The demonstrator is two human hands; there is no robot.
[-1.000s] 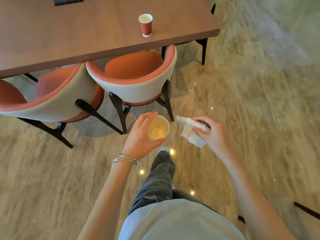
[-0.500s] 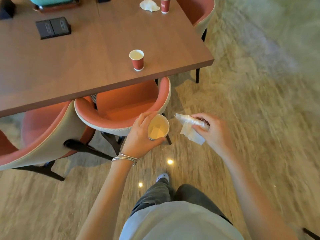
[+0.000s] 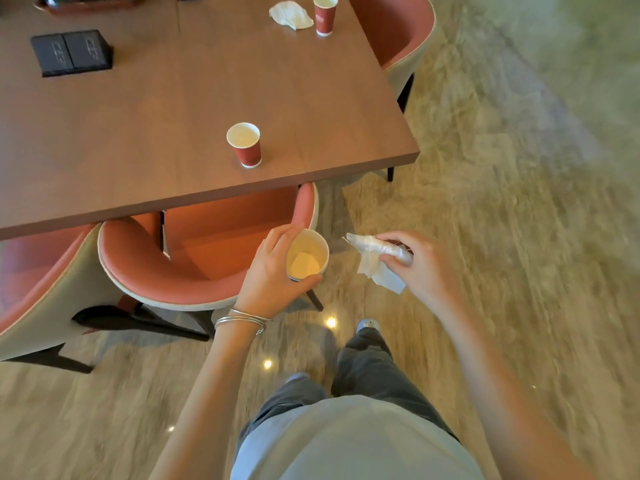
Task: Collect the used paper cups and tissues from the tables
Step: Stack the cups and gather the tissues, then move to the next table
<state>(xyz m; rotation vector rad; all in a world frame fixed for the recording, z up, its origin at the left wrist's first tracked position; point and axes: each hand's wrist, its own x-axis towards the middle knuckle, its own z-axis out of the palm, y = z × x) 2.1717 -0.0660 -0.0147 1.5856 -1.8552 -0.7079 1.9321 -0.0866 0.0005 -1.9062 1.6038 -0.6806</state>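
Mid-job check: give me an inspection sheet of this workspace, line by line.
Surface: brown wooden table, mostly bare.
Job's things: red paper cup near the front edge; second red paper cup at the far edge beside a crumpled white tissue.
Clutter: black socket box set in the tabletop.
Grippers: left hand holds a paper cup; right hand grips bunched white tissues.
Cables: nothing seen.
Surroundings: orange padded chairs tucked under; beige marbled floor.
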